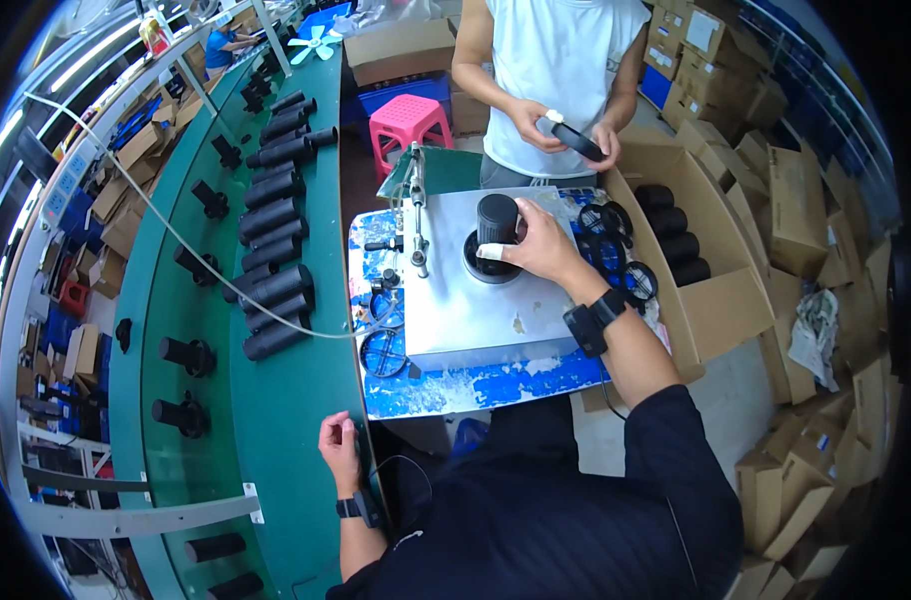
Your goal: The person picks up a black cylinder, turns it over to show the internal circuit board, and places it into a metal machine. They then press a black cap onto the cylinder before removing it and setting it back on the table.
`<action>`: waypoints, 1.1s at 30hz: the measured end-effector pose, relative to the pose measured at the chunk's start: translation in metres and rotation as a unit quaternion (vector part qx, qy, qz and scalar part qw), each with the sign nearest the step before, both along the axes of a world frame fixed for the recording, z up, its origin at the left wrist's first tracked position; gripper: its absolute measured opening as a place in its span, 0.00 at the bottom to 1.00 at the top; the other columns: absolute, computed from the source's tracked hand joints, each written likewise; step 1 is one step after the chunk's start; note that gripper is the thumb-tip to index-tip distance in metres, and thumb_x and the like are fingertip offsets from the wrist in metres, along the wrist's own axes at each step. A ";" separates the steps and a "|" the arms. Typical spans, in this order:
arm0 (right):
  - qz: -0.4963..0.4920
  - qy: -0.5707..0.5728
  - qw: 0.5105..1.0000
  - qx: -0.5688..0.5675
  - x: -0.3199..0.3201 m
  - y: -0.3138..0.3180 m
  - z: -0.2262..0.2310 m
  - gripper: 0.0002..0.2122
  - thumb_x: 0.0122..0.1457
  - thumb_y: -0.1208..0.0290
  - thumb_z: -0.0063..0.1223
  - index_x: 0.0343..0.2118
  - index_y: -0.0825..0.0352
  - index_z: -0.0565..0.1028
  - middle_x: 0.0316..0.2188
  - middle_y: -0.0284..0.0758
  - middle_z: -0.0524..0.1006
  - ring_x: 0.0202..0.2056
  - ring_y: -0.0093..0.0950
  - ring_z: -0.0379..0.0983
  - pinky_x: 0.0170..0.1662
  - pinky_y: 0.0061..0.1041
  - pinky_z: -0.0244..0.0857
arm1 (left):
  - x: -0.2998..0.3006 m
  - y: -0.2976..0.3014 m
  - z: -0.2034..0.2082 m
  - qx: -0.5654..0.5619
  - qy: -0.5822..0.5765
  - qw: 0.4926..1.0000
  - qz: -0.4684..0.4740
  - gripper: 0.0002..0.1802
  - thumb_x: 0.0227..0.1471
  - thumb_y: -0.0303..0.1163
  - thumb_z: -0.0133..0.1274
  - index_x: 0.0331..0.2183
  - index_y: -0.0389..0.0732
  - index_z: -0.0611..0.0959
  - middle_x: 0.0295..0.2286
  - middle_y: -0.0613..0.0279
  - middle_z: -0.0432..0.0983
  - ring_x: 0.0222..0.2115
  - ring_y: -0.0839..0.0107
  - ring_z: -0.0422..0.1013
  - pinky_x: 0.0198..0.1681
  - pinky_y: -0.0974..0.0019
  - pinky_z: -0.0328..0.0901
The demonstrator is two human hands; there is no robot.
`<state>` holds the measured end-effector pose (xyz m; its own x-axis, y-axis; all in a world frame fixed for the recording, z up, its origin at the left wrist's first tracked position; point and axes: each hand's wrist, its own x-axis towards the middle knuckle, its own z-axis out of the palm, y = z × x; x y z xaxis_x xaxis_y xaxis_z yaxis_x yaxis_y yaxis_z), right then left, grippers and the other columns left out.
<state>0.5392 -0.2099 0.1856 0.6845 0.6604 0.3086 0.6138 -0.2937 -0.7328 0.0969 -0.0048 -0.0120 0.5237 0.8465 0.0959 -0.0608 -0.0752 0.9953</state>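
Observation:
My right hand point(544, 243) is wrapped round the ribbed top of a black plastic cylinder point(498, 222). The cylinder stands upright on a wider round black base point(491, 270), on a flat silver metal box point(451, 310). A white wrap shows on one digit of this hand. Loosely closed, my left hand point(340, 443) is at the edge of the green bench point(286, 420), and nothing shows in its fingers. Left of the cylinder, a metal fixture with a rod point(418, 215) rises beside the box.
Black tubes point(276, 290) lie in a row on the bench. Across the table a person point(566, 80) holds a black ring point(579, 143). Black ring parts point(606, 250) lie right of the metal box, beside an open carton point(721, 305) holding black cylinders. A pink stool point(409, 122) stands beyond.

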 end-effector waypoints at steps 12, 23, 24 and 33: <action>0.057 -0.090 0.993 0.048 0.015 -0.005 -0.012 0.32 0.46 0.54 0.79 0.48 0.71 0.79 0.33 0.43 0.81 0.32 0.36 0.79 0.39 0.34 0.75 | 0.046 0.012 0.058 0.197 0.034 0.978 -0.062 0.05 0.67 0.27 0.57 0.41 0.35 0.84 0.34 0.65 0.77 0.33 0.75 0.72 0.38 0.72 0.67; -0.047 -0.109 0.990 0.076 -0.015 0.003 -0.010 0.29 0.47 0.52 0.78 0.43 0.71 0.78 0.29 0.42 0.79 0.27 0.36 0.77 0.34 0.35 0.73 | 0.284 0.136 0.093 0.522 0.095 0.842 -0.096 0.22 0.72 0.43 0.49 0.51 0.34 0.83 0.49 0.39 0.80 0.49 0.43 0.77 0.54 0.51 0.70; -0.049 -0.113 0.989 0.078 -0.014 0.004 -0.009 0.29 0.47 0.52 0.78 0.43 0.71 0.78 0.29 0.42 0.79 0.27 0.36 0.77 0.34 0.35 0.73 | 0.292 0.149 0.088 0.525 0.091 0.841 -0.095 0.22 0.72 0.43 0.49 0.51 0.34 0.83 0.49 0.39 0.80 0.49 0.43 0.77 0.54 0.51 0.70; -0.090 -0.124 0.985 0.084 -0.012 -0.002 -0.028 0.30 0.48 0.54 0.78 0.45 0.74 0.76 0.31 0.44 0.79 0.28 0.37 0.77 0.34 0.35 0.73 | 0.299 0.138 0.094 0.305 0.274 0.886 -0.218 0.31 0.74 0.48 0.42 0.63 0.33 0.74 0.55 0.35 0.76 0.59 0.42 0.72 0.64 0.52 0.64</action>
<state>0.5273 -0.2117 0.1579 0.6758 0.4609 0.5751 0.7289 -0.3018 -0.6146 0.3959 0.1330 0.0815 0.8973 0.4307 0.0966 0.2630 -0.6974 0.6667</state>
